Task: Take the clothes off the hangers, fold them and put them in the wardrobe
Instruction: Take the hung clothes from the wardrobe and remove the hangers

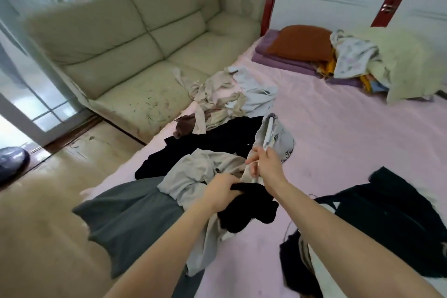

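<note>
Pink bed (338, 113): white hanger (267, 138) in right hand (262, 164).

Cream leather sofa (135, 38), scuffed and marked on the seat front, against the bed's left side. Pink bed sheet (350, 133) across the mattress. White headboard (338, 5) with red trim behind. Rust-brown pillow (302, 42) on folded purple bedding (280, 61). Pale yellow quilt (399, 60) bunched at upper right. Glass door (21, 94) at left. Tan floor (36, 213).
</note>
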The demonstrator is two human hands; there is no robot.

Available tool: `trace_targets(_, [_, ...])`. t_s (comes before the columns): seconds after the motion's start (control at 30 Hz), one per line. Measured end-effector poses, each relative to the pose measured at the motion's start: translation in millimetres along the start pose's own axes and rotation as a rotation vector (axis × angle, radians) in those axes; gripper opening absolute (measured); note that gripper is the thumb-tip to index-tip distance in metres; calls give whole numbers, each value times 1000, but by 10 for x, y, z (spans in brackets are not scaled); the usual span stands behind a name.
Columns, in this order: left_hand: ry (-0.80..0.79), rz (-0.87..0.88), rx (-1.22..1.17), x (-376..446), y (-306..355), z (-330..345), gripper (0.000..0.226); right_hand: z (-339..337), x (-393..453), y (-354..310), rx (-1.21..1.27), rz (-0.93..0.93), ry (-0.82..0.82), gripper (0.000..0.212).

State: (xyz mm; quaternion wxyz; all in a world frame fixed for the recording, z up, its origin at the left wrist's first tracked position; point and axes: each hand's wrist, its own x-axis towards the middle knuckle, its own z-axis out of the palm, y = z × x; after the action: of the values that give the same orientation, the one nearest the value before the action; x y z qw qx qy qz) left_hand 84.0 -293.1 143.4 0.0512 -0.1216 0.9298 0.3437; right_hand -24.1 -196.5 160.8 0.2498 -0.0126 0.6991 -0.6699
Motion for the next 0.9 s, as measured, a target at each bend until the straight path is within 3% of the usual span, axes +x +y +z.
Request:
trace_targets(0.13, [255, -387, 238, -20, -132, -382, 15, -302, 138, -300, -46, -25, 121, 18])
trace_targets(0.23, [163, -489, 367, 106, -124, -631, 29, -534, 191, -501, -22, -26, 145, 22])
trace_targets(0.33, [47, -293, 32, 321, 168, -612, 37, -642, 123, -611, 48, -22, 154, 23])
trace_targets(0.43, [-48, -141, -352, 331, 775, -459, 22, -695, 37, -741, 134, -50, 152, 24])
trace_targets(0.53, [-95, 52, -303, 185, 1217, -156, 29, -828, -69, -1021, 241, -89, 101, 22])
trace_targets(0.67, [132, 242, -458, 88, 1884, -225, 21, -1182, -320, -1817, 374, -233, 21, 19])
trace_targets(0.77, [208, 386, -514, 19, 2620, -562, 17, -1616, -723, -2417, 228, -400, 76, 29])
trace_targets(0.9, [132, 351, -513, -188, 3053, -471, 24, -2244, -1204, -2478, 66, -359, 106, 23])
